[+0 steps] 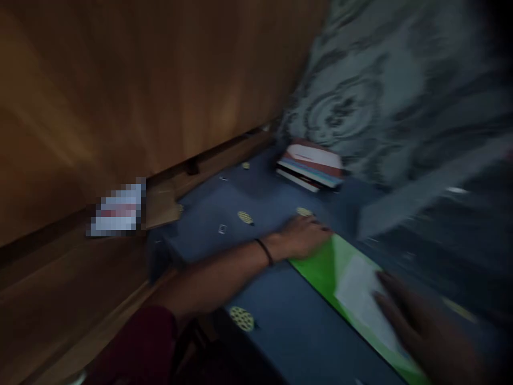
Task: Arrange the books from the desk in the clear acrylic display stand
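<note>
At the far end of the green-and-white sheet [315, 264]: the left hand [304, 238] lies with its knuckles up and its fingers bent down at the corner. Whether this grip pinches the edge or only presses on it, I cannot tell.
Over the sheet's white panel [355, 294]: the right hand [420, 321], blurred, reaches in from the lower right with fingers stretched out and parted. That grip is loose, with nothing seen caught in it; contact with the panel cannot be made out.
Green-and-white sheet: flat on the bench [276, 321], slanting from the left hand down to the bottom of the view, a dark line along its near edge. Single leaf or thin book, I cannot tell.
Left wrist and arm: a thin dark band [264, 251] at the wrist, a maroon sleeve [136, 347] farther back.
Bench: under a dark blue cover printed with yellow dotted motifs [241, 318] and small white squares.
Back corner: a short stack of books [310, 166], the top one red-brown and white, near the patterned backdrop [348, 101].
Left side: a tall wooden panel [160, 80]; at its foot, a flat brown piece [161, 207] beside a pixelated whitish item [118, 211].
Right side: a pale strip [428, 187] slants upward, smeared by blur.
</note>
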A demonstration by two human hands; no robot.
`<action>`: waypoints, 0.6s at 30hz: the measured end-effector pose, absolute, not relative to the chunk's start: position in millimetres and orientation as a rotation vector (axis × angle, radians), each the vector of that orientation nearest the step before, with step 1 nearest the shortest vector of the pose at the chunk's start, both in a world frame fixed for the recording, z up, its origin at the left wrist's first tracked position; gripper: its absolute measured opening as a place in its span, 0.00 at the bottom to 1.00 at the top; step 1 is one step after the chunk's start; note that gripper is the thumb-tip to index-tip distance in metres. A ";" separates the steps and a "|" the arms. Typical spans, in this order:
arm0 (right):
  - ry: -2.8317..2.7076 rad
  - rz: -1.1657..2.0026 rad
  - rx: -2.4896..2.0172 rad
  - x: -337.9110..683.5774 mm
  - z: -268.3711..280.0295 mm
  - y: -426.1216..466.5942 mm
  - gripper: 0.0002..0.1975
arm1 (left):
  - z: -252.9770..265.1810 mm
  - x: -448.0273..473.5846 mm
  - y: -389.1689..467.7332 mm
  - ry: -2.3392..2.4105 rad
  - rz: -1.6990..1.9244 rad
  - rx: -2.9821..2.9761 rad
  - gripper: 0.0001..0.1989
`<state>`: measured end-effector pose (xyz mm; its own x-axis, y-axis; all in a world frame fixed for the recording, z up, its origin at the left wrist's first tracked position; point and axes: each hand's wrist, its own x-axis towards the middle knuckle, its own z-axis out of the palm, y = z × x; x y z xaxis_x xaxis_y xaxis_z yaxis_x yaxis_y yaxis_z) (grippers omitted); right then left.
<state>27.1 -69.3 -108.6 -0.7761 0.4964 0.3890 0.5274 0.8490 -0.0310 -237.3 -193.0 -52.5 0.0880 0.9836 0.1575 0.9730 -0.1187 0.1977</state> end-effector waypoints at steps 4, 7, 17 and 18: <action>-2.720 0.083 -0.825 32.9 -90.0 -74.4 0.26 | -65.6 -234.1 -184.3 2.079 0.530 2.235 0.14; -2.733 0.145 -0.781 31.1 -82.9 -80.3 0.25 | -70.7 -234.3 -180.9 2.081 0.544 2.261 0.16; -2.663 0.205 -0.846 48.2 -79.4 -90.3 0.22 | -80.7 -239.4 -174.7 2.082 0.507 2.259 0.21; -2.661 0.205 -0.849 48.5 -79.1 -90.5 0.22 | -80.7 -239.8 -174.8 2.079 0.503 2.257 0.21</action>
<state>48.5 -90.5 -79.1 -0.7640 0.5838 0.2746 0.5348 0.8112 -0.2365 -239.8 -174.8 -80.7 0.0542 0.9755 0.2132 0.9652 -0.1059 0.2393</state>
